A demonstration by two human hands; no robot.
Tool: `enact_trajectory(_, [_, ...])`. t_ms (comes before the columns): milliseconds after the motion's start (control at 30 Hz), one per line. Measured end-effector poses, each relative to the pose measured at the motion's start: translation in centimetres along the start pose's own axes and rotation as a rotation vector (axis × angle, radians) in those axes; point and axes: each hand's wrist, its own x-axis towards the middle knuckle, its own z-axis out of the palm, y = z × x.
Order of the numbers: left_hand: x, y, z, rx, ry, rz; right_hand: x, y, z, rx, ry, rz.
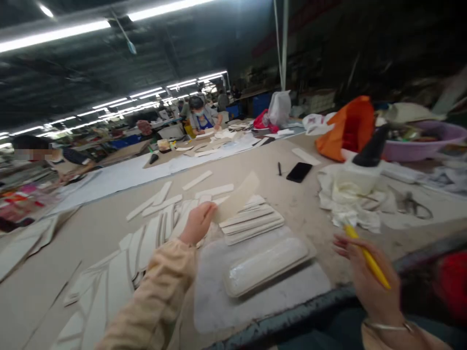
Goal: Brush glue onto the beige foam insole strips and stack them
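Observation:
My left hand (200,221) pinches the near end of a thin, pale, translucent strip (241,194), which is tilted up over a stack of cream strips (251,224). Out to the right, my right hand (375,277) grips a slim yellow-handled tool (370,260); its working end is too blurred to make out. Between the hands, a long rounded block with a shiny cover (268,267) lies on a whitish sheet (215,291). Many cut strips (146,248) are spread in rows left of the stack, partly hidden by my left sleeve.
A black phone (299,172) lies past the stack. At right stand a white container with a black cone top (372,150) on crumpled cloth, scissors (414,206), an orange bag (346,129) and a purple basin (419,146). Co-workers sit across the table and at left.

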Motion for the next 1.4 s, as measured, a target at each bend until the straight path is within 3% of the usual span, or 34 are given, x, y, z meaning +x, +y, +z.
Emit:
enact_trajectory(133, [-4.9, 2.5, 0.3, -0.116, -0.092, 0.049, 0.0, -0.2, 1.2, 0.228, -0.083, 0.142])
enact_trajectory(300, [-8.5, 4.8, 3.3, -0.15, -0.215, 0.0, -0.7, -0.8, 1.9, 0.429, -0.248, 0.245])
enact_trajectory(400, [-9.0, 5.1, 4.6, -0.155, -0.269, -0.04, -1.1, -1.2, 2.2, 0.383, -0.241, 0.253])
enact_trajectory(467, [-9.2, 4.9, 5.1, -0.16, -0.278, -0.066, -1.2, -1.2, 2.6, 0.219, -0.196, 0.246])
enact_trajectory(600, [-10.4, 3.5, 5.6, -0.174, -0.184, -0.113, -1.3, -0.2, 3.8, -0.127, -0.183, 0.171])
enact_trajectory(767, [-13.6, 0.1, 6.2, -0.217, 0.12, -0.212, -1.3, 1.2, 5.0, -0.264, -0.236, 0.116])
enact_trajectory(867, [-15.9, -1.2, 6.8, -0.245, 0.219, -0.21, -1.3, 1.6, 5.2, -0.343, -0.269, 0.128])
enact_trajectory(1033, [-17.9, -1.3, 7.5, -0.266, 0.243, -0.084, -1.4, 1.6, 5.3, -0.395, -0.304, 0.105])
enact_trajectory(1400, [-18.4, -0.7, 7.7, -0.188, 0.21, 0.139, -1.1, 1.1, 5.3, -0.525, -0.293, 0.027])
